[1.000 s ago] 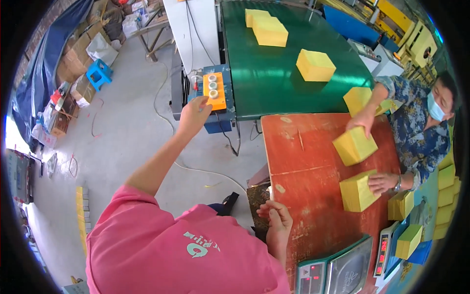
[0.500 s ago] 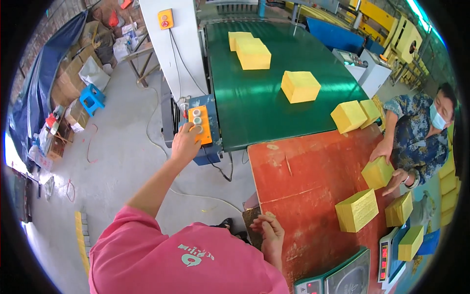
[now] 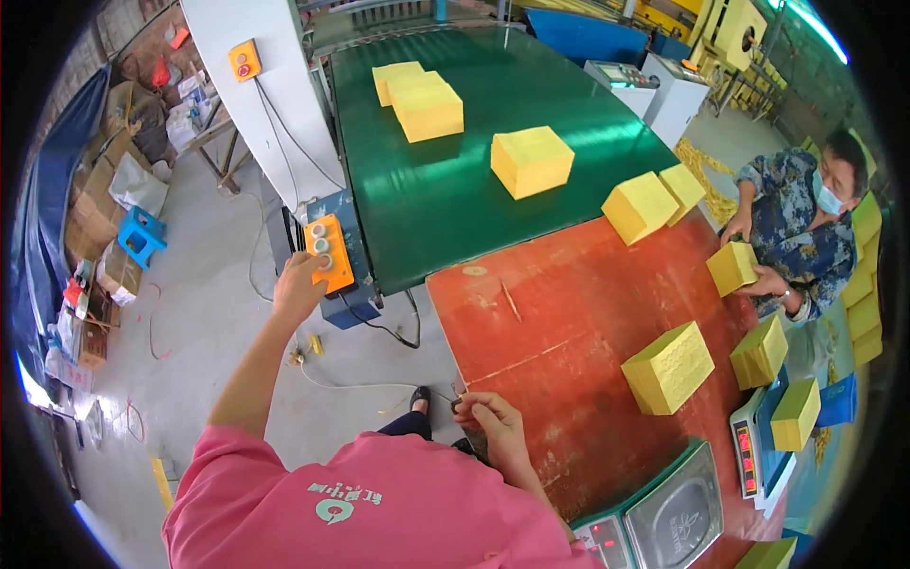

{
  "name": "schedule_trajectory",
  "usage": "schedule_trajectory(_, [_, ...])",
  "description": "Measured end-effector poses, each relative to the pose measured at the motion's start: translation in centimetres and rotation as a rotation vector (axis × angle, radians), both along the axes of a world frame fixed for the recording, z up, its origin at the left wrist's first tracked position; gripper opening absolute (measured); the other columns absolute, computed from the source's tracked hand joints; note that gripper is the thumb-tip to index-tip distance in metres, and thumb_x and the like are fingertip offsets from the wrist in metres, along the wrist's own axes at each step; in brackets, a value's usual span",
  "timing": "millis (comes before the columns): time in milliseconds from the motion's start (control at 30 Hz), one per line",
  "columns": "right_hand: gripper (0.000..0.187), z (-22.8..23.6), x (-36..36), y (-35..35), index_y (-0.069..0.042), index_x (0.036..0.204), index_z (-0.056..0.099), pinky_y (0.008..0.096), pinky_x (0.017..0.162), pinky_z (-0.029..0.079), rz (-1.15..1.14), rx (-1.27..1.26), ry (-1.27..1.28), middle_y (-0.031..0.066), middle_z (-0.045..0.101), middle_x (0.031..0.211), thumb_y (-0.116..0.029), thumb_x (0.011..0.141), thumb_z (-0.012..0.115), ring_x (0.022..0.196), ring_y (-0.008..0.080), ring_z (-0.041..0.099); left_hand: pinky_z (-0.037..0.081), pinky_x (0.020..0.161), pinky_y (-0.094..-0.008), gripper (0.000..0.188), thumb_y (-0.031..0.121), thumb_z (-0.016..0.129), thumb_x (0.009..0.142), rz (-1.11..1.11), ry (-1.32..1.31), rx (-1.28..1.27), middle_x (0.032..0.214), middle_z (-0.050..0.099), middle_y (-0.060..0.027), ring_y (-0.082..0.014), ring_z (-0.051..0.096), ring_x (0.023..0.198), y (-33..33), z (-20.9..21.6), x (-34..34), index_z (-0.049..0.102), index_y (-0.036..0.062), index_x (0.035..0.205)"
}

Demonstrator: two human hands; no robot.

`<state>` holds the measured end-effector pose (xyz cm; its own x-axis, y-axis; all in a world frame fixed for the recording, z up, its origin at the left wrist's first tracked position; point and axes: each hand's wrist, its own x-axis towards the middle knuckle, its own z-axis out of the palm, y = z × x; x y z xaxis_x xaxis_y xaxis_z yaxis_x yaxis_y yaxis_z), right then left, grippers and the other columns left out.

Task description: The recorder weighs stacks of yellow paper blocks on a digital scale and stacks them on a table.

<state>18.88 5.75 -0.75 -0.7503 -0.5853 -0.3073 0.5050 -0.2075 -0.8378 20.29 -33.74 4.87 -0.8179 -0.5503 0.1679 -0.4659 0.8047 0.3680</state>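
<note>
My left hand [image 3: 301, 284] reaches to an orange control box [image 3: 326, 248] with several round buttons, its fingers stretched onto the box by the lowest button. Near the left edge of the red tabletop [image 3: 559, 332], my right hand [image 3: 495, 425] has its fingers curled together, and a small dark bit shows at the fingertips, too small to name. A yellow block of stacked sheets [image 3: 668, 370] lies to that hand's right. Closer to me stands a scale [image 3: 673, 526] with a metal plate. Across the table, a co-worker holds another yellow block [image 3: 733, 268] in both hands.
Yellow stacks [image 3: 428, 106] lie on the green conveyor belt [image 3: 398, 209] beyond the table. A second scale [image 3: 749, 465] stands at the right, with yellow stacks [image 3: 794, 414] on and beside it. A cable [image 3: 370, 386] crosses the floor; a blue stool [image 3: 142, 237] stands far left.
The view has shifted, so most things sit further left. My left hand stays at the control box. My right hand's fingers have drawn together. The co-worker has lifted a yellow block off the table.
</note>
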Motion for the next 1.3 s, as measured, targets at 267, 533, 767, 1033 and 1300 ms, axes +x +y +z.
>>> schedule_trajectory(267, [0.02, -0.9, -4.3, -6.0, 0.002, 0.111, 0.063, 0.0295, 0.08, 0.052, 0.039, 0.044, 0.0, 0.01, 0.067, 0.099, -0.008, 0.097, 0.053, 0.088, 0.0163, 0.065, 0.048, 0.084, -0.0419, 0.029, 0.014, 0.064, 0.077, -0.127, -0.101, 0.028, 0.098, 0.063, -0.0098, -0.0297, 0.058, 0.101, -1.5, 2.0, -0.7, 0.07, 0.0114, 0.105])
schedule_trajectory(533, [0.026, -1.2, -14.0, -13.4, 0.001, 0.117, 0.06, 0.026, 0.079, 0.049, -0.135, 0.243, 0.423, 0.0061, 0.066, 0.104, -0.003, 0.092, 0.054, 0.089, 0.0134, 0.062, 0.05, 0.066, -0.0416, 0.025, 0.018, 0.065, 0.079, -0.283, -0.185, 0.066, 0.077, 0.066, -0.0127, -0.0307, 0.065, 0.07, -4.8, 3.1, -2.0, 0.071, 0.0109, 0.102])
schedule_trajectory(767, [0.063, -3.2, -29.0, -11.7, 0.002, 0.141, 0.036, 0.0275, 0.067, 0.052, -0.826, 0.7, 0.716, 0.0115, 0.065, 0.1, -0.003, 0.086, 0.066, 0.08, 0.0147, 0.063, 0.049, 0.064, -0.0403, 0.017, 0.014, 0.066, 0.078, -0.42, -0.146, 0.061, 0.073, 0.065, -0.0096, -0.0293, 0.064, 0.07, -6.6, 2.8, -2.5, 0.07, 0.0106, 0.095])
schedule_trajectory(1033, [0.066, -3.9, -33.6, -11.5, 0.007, 0.139, 0.036, 0.0267, 0.056, 0.05, -0.776, 0.816, 0.579, 0.0098, 0.063, 0.077, -0.007, 0.085, 0.071, 0.062, 0.0132, 0.06, 0.048, 0.064, -0.0404, 0.015, 0.011, 0.068, 0.077, -0.458, -0.104, 0.024, 0.07, 0.063, -0.0067, -0.0276, 0.062, 0.066, -7.1, 3.0, -2.8, 0.07, 0.0117, 0.092])
schedule_trajectory(1300, [0.068, -4.2, -37.8, -10.8, 0.006, 0.14, 0.034, 0.0265, 0.058, 0.052, -0.791, 0.831, 0.598, 0.0146, 0.063, 0.09, -0.011, 0.086, 0.072, 0.067, 0.0158, 0.064, 0.047, 0.065, -0.0382, 0.017, 0.011, 0.069, 0.077, -0.493, -0.072, -0.007, 0.066, 0.058, -0.004, -0.025, 0.059, 0.063, -7.5, 2.6, -2.9, 0.069, 0.014, 0.094])
